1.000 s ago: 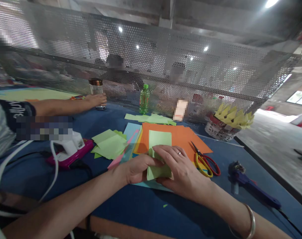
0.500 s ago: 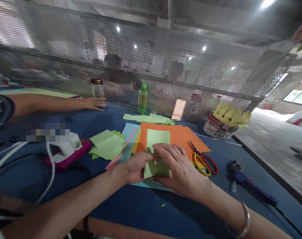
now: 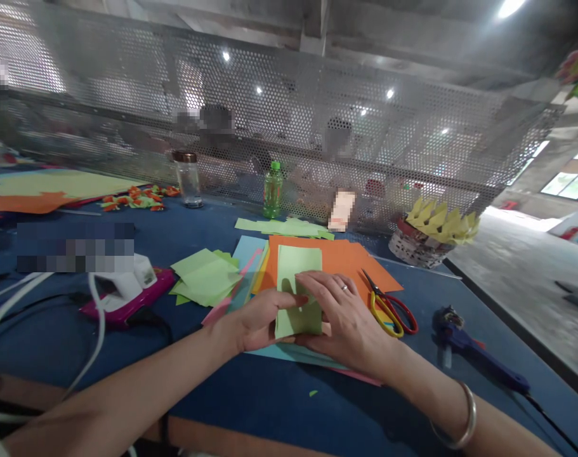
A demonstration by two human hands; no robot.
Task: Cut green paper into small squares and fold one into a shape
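A folded light green paper (image 3: 299, 263), long and rectangular, is held above a stack of coloured sheets. My left hand (image 3: 262, 317) grips its left edge, the thumb lying across its face and the other fingers hidden behind. On the other side, my right hand (image 3: 341, 311) is closed about the right edge, with its fingertips over the paper's front. Beneath are orange sheets (image 3: 374, 270) and blue sheets (image 3: 289, 354). Scissors (image 3: 388, 311) with one yellow and one red handle lie right of my right hand, blades partly apart. Loose green paper squares (image 3: 205, 276) lie to the left.
A blue glue gun (image 3: 483, 358) with a cord lies at right, near a basket (image 3: 419, 244) of yellow folded paper. Behind stand a green bottle (image 3: 273, 190) and a glass jar (image 3: 188, 181). A pink power strip (image 3: 131, 301) with white cables sits at left.
Another person's arm, which reached toward the jar from the left, is gone, uncovering small orange and green pieces. The green paper has shifted slightly left in my hands.
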